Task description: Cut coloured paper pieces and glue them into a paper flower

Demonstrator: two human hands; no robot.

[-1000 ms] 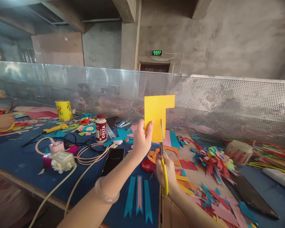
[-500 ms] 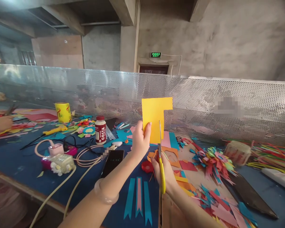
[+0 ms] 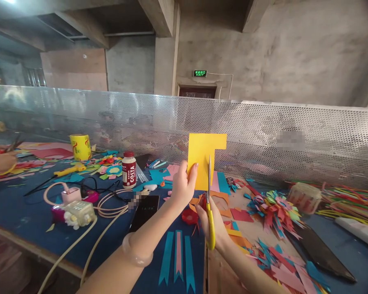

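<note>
Paper [image 3: 199,149] pinched by left hand [image 3: 183,185] stands clear of table [image 3: 27,206], right edge near scissors [image 3: 210,216] gripped by right hand [image 3: 219,228].

yellow paper [image 3: 198,149], scissors [image 3: 212,226] with yellow handle and grey blades, red and white bottle [image 3: 129,173], blue strips [image 3: 166,257], pink stripe [image 3: 178,251] down the middle one, red flower [image 3: 189,217], black phone [image 3: 146,208], dark blue table [image 3: 21,214], silver fence [image 3: 248,134] with tiny dots all over
</note>
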